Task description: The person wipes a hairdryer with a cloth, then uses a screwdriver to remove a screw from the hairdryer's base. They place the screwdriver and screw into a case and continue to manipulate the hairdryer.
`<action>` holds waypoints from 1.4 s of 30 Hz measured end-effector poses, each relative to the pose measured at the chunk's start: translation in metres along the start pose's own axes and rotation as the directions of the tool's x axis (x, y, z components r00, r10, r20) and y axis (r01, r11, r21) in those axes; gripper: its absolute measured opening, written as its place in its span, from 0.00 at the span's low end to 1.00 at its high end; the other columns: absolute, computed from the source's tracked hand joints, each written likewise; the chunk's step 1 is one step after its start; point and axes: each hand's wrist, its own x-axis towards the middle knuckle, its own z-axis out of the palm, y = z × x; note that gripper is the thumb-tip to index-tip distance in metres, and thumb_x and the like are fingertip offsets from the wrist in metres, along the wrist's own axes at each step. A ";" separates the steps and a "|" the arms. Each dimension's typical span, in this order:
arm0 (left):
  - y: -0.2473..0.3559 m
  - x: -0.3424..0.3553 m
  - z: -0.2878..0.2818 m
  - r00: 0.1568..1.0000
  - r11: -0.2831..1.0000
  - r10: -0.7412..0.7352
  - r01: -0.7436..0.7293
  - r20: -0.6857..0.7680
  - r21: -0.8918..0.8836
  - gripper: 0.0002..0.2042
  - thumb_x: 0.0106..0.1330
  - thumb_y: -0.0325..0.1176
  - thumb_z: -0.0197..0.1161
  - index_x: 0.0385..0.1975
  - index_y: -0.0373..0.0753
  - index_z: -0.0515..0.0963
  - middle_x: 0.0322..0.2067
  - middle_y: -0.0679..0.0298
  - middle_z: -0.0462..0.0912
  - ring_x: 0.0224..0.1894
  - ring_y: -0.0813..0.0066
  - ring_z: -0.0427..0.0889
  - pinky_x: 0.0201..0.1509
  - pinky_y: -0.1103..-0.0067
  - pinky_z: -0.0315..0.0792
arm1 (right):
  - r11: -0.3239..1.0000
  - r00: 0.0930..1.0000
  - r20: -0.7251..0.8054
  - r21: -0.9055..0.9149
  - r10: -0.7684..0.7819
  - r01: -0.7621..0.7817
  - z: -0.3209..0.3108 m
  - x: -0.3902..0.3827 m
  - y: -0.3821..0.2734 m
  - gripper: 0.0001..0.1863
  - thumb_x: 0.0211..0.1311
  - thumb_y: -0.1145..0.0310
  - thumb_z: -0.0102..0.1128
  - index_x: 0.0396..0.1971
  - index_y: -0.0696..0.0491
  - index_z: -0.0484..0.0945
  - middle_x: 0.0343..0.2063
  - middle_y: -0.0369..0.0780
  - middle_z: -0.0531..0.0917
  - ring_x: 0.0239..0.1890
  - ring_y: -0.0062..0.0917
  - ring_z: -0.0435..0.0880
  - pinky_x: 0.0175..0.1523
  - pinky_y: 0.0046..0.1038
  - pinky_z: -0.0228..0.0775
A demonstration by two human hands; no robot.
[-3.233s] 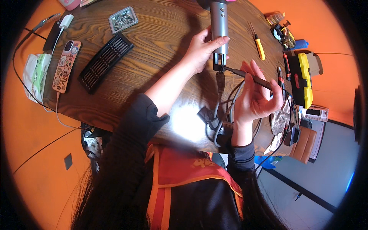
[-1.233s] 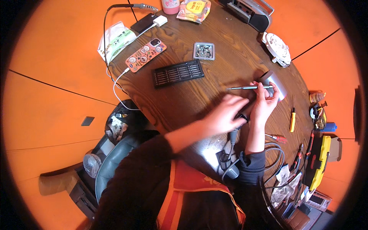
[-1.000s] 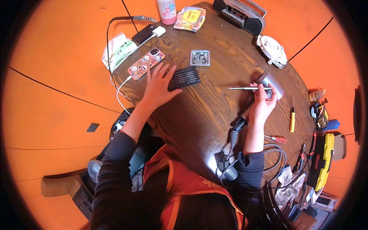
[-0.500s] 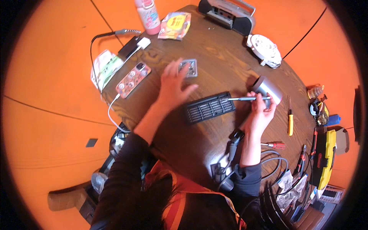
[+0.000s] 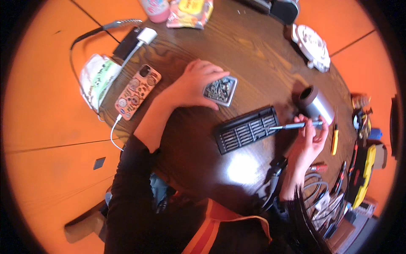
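My left hand (image 5: 196, 84) curls around the left side of a small clear tray (image 5: 234, 91) full of metal screws (image 5: 218, 89). Its fingers lie along the far edge, and the thumb is by the near left corner. My right hand (image 5: 311, 137) grips a slim silver precision screwdriver (image 5: 294, 125) between thumb and fingers. The screwdriver points left, its tip over the right part of a black bit case (image 5: 247, 130) holding rows of small bits. Just beyond the right hand lies a silver cylinder (image 5: 319, 106) with a dark open end.
At left lie a phone (image 5: 137, 91) on a white cable, a white-and-green packet (image 5: 99, 78) and a black block (image 5: 127, 44). A pink bottle (image 5: 156, 10) and snack bag (image 5: 190, 15) stand far off. A white round part (image 5: 313, 46) and yellow screwdriver (image 5: 335, 142) are right.
My left hand has closed around the screw tray, which has come nearer to me. My right hand still holds the screwdriver at the bit case. The view has moved closer to the table.
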 end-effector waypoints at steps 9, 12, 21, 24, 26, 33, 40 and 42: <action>0.065 0.010 0.018 0.905 0.995 -0.016 -0.026 -0.426 -0.093 0.18 0.44 0.33 0.69 0.37 0.39 0.78 0.38 0.62 0.76 0.43 0.62 0.74 0.46 0.74 0.69 | 0.995 0.995 -0.003 -0.032 -0.099 0.099 -0.002 -0.004 0.001 0.20 0.61 0.77 0.50 0.52 0.54 0.59 0.34 0.50 0.78 0.37 0.33 0.79 0.47 0.33 0.72; 0.103 -0.005 0.034 0.992 0.988 0.001 -0.021 -0.129 -0.155 0.20 0.45 0.37 0.68 0.40 0.39 0.75 0.47 0.58 0.70 0.50 0.59 0.69 0.51 0.68 0.65 | 0.994 0.994 0.039 -0.041 -0.104 0.106 -0.002 -0.004 0.000 0.19 0.62 0.75 0.48 0.52 0.54 0.59 0.36 0.51 0.76 0.40 0.34 0.78 0.50 0.33 0.70; 0.116 -0.001 0.063 0.989 0.998 -0.053 0.049 -0.136 -0.029 0.19 0.45 0.38 0.66 0.39 0.43 0.75 0.49 0.61 0.69 0.50 0.63 0.68 0.47 0.72 0.63 | 0.991 0.992 -0.039 -0.059 -0.122 0.119 -0.001 -0.003 0.004 0.18 0.62 0.76 0.48 0.51 0.52 0.58 0.37 0.54 0.77 0.37 0.36 0.79 0.48 0.34 0.70; 0.114 0.002 0.064 0.964 0.999 -0.027 0.013 -0.265 -0.053 0.19 0.45 0.37 0.66 0.40 0.45 0.76 0.46 0.62 0.72 0.48 0.65 0.69 0.46 0.72 0.62 | 0.994 0.993 -0.041 -0.033 -0.107 0.106 0.001 -0.005 0.001 0.17 0.63 0.76 0.47 0.50 0.51 0.58 0.36 0.54 0.77 0.38 0.37 0.79 0.47 0.34 0.71; 0.112 -0.003 0.059 0.923 0.994 0.037 -0.075 -0.383 -0.083 0.21 0.42 0.37 0.69 0.40 0.43 0.77 0.38 0.65 0.76 0.41 0.69 0.73 0.41 0.74 0.63 | 0.997 0.997 -0.001 0.015 -0.080 0.080 0.002 -0.009 -0.001 0.17 0.63 0.76 0.47 0.50 0.51 0.58 0.36 0.54 0.77 0.38 0.37 0.80 0.46 0.34 0.73; 0.110 -0.014 0.049 0.906 0.968 0.099 -0.184 -0.412 -0.172 0.16 0.36 0.32 0.73 0.28 0.40 0.80 0.22 0.71 0.77 0.28 0.73 0.75 0.33 0.76 0.62 | 0.992 0.988 0.151 0.119 0.014 -0.032 0.011 -0.032 -0.010 0.21 0.59 0.77 0.52 0.50 0.51 0.55 0.31 0.50 0.80 0.32 0.37 0.81 0.39 0.41 0.75; 0.101 -0.013 0.041 0.887 0.969 0.097 -0.187 -0.450 -0.159 0.09 0.45 0.35 0.69 0.23 0.42 0.76 0.19 0.72 0.73 0.25 0.76 0.72 0.34 0.77 0.60 | 0.969 0.961 0.137 -0.100 0.238 -0.226 0.011 -0.034 -0.018 0.09 0.65 0.64 0.46 0.33 0.53 0.60 0.21 0.49 0.80 0.15 0.31 0.78 0.20 0.26 0.72; 0.101 -0.015 0.039 0.882 0.968 0.078 -0.179 -0.465 -0.177 0.08 0.47 0.36 0.67 0.21 0.43 0.75 0.17 0.73 0.71 0.23 0.76 0.71 0.34 0.76 0.59 | 0.956 0.960 0.081 -0.143 0.268 -0.255 0.012 -0.036 -0.018 0.10 0.66 0.64 0.45 0.30 0.54 0.62 0.13 0.42 0.74 0.08 0.23 0.72 0.11 0.19 0.63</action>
